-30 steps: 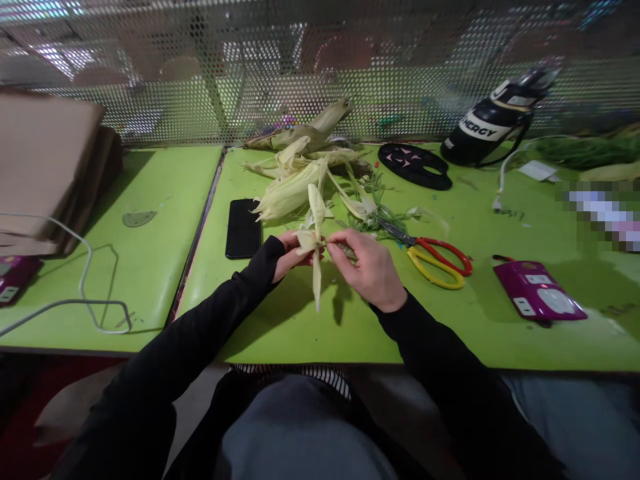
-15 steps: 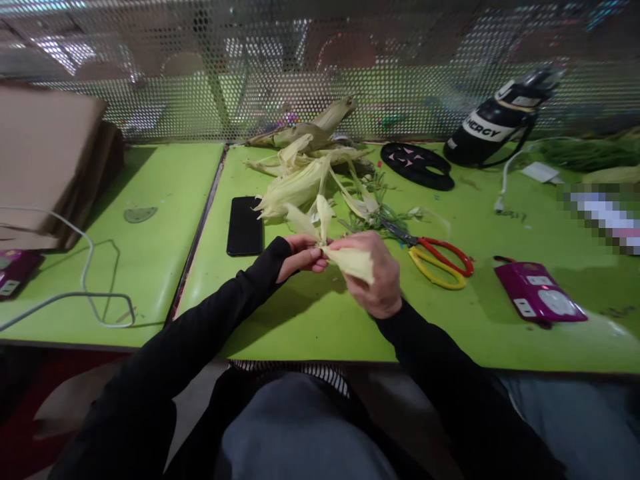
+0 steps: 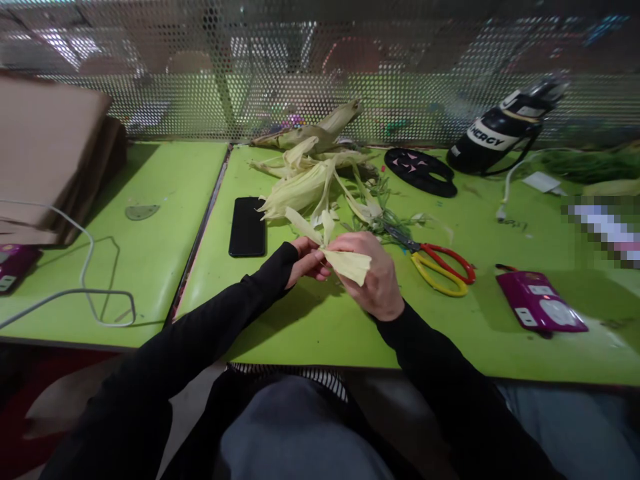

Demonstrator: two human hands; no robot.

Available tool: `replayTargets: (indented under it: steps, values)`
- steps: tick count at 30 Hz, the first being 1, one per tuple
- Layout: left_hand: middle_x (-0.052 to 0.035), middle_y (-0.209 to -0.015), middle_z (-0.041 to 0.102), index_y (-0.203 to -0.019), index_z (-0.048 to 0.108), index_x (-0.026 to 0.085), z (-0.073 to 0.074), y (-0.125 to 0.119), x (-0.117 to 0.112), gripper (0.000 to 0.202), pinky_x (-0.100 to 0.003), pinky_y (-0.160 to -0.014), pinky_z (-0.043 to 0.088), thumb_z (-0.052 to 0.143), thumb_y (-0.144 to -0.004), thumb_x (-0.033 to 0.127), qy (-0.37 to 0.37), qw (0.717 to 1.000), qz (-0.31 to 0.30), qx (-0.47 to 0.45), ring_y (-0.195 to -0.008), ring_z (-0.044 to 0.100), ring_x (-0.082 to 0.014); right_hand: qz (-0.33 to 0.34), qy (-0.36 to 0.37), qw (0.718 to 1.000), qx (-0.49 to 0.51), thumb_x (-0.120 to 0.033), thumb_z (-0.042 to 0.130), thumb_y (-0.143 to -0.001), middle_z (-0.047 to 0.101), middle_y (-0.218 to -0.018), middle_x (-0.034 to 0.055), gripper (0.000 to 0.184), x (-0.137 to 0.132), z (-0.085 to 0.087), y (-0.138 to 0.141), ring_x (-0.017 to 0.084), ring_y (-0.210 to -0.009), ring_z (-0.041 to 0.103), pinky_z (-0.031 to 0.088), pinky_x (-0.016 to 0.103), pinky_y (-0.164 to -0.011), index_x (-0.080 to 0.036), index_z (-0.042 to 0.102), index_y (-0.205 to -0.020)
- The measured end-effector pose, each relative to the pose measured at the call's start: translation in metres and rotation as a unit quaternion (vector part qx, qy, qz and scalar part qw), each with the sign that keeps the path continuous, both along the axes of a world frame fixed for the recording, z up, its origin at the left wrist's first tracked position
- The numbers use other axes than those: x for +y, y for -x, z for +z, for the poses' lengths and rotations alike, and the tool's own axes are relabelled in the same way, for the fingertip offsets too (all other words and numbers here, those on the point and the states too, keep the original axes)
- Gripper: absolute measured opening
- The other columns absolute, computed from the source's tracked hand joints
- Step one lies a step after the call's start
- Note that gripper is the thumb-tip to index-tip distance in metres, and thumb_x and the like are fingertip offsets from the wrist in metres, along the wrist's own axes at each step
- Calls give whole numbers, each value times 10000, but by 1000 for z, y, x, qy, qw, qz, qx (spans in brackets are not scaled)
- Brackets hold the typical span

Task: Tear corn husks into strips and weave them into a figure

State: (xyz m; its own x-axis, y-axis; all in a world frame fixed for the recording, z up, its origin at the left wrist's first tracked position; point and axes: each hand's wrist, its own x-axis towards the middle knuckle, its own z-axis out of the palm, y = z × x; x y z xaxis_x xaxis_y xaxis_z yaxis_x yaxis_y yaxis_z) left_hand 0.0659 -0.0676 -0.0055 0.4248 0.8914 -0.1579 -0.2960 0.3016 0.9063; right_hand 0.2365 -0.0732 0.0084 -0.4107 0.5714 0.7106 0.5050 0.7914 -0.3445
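Pale corn husk strips spread out like petals between my two hands, low over the green table. My left hand is closed, pinching the husk strips where they meet. From the other side my right hand grips the same bunch, its fingertips close to the left ones and partly hidden behind a strip. Beyond them lies a heap of corn husks with thin green stems beside it. Scissors with one red and one yellow handle rest open to the right of my right hand.
A black phone lies left of the husks. At the back right are a black palette-shaped piece and a black bottle. A purple power strip sits at right, cardboard at left, and a perforated metal screen runs behind.
The view has shifted slightly. Both hands keep hold of the husk strips at nearly the same spot; the strips have turned a little and the upright one looks shorter.
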Motion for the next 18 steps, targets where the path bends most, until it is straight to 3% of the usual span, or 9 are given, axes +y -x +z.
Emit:
replayTargets:
  steps: [9, 14, 18]
  values:
    - [-40, -708, 678, -853, 651, 99, -10, 9, 10, 451, -277, -620, 553, 850, -623, 431, 1, 999, -35, -28, -620, 656, -136, 26, 27, 999, -36, -218, 629, -885, 670, -970, 85, 73, -3, 10, -12, 216, -910, 645, 529, 371, -772, -199, 644, -954]
    - [-30, -646, 641, -764, 645, 103, -20, 3, 11, 447, -265, -572, 528, 861, -567, 442, 40, 998, -34, -35, -578, 624, -131, 38, 73, 996, -37, -197, 613, -894, 663, -987, 79, 92, 0, 2, -14, 215, -923, 634, 525, 371, -779, -193, 649, -979]
    - [-21, -551, 595, -680, 635, 119, -27, -1, 14, 466, -250, -519, 491, 836, -565, 523, 40, 997, -41, -45, -512, 575, -120, 35, 54, 996, -62, -238, 615, -913, 672, -957, 87, 91, 1, 0, -10, 214, -897, 623, 522, 375, -771, -177, 667, -956]
